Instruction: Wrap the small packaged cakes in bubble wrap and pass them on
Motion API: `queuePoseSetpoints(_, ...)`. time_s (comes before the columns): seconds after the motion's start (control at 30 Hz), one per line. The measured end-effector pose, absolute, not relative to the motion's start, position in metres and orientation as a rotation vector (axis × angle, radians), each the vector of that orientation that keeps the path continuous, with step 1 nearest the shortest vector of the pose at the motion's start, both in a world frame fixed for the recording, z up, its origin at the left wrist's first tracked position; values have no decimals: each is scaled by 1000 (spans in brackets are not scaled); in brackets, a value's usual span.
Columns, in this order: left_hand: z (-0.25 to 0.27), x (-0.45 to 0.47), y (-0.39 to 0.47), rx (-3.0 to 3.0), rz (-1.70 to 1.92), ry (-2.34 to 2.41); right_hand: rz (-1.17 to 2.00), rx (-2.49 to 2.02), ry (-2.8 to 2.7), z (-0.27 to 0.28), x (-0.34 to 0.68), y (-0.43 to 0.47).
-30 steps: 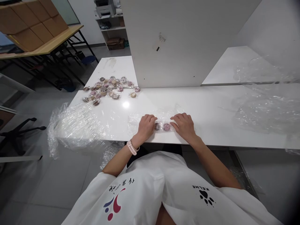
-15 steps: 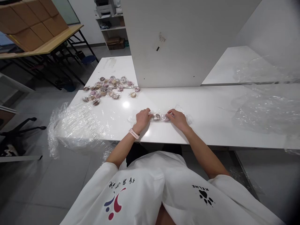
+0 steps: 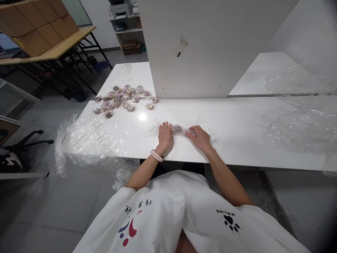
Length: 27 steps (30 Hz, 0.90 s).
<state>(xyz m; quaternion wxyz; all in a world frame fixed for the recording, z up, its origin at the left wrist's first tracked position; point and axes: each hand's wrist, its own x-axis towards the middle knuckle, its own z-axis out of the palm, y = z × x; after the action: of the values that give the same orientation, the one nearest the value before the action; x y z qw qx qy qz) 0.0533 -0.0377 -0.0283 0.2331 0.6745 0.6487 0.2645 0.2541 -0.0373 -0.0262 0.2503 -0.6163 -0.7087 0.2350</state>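
A strip of clear plastic wrapping [image 3: 207,127] lies on the white table in front of me, rolled around small round packaged pieces. One brown piece [image 3: 178,129] shows through the film between my hands. My left hand [image 3: 165,135] lies flat over the left part of the roll, its fingers stretched forward. At the right part, my right hand [image 3: 200,138] is closed, with thumb and fingers pinching the wrapping around another piece that is mostly covered. The plastic's loose ends stick out past both hands.
Several brown, pink and yellowish packaged pieces [image 3: 129,100] are scattered at the back left of the white table [image 3: 237,140]. A heap of clear plastic [image 3: 89,140] hangs over the left front edge. More film [image 3: 297,123] lies at right. A white upright panel [image 3: 200,49] stands behind.
My left hand has turned from gripping the strip's left end to lying flat on it, moving slightly right. The plastic now covers the pieces more, and the pink one is hidden.
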Motion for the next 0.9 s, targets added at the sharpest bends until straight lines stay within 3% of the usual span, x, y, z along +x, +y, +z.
queuePoseSetpoints(0.13,-12,74,-40,1369,1000,1502,760,-1638,-1725,-26,247,-52)
queuePoseSetpoints(0.3,11,84,-64,499,1197,815,890,-1477,-1407,-31,230,-65)
queuePoseSetpoints(0.43,14,80,-76,255,1265,642,946,-1403,-1346,-28,216,-70)
queuePoseSetpoints(0.67,18,67,-66,386,1461,703,487,-1354,-1541,2,202,-95)
queuePoseSetpoints(0.73,25,63,-68,542,1507,675,755,-1360,-1474,6,205,-103)
queuePoseSetpoints(0.83,28,64,-80,778,1443,702,1547,-1187,-1140,7,211,-106)
queuePoseSetpoints(0.9,23,69,-91,880,1352,745,1853,-994,-822,8,216,-101)
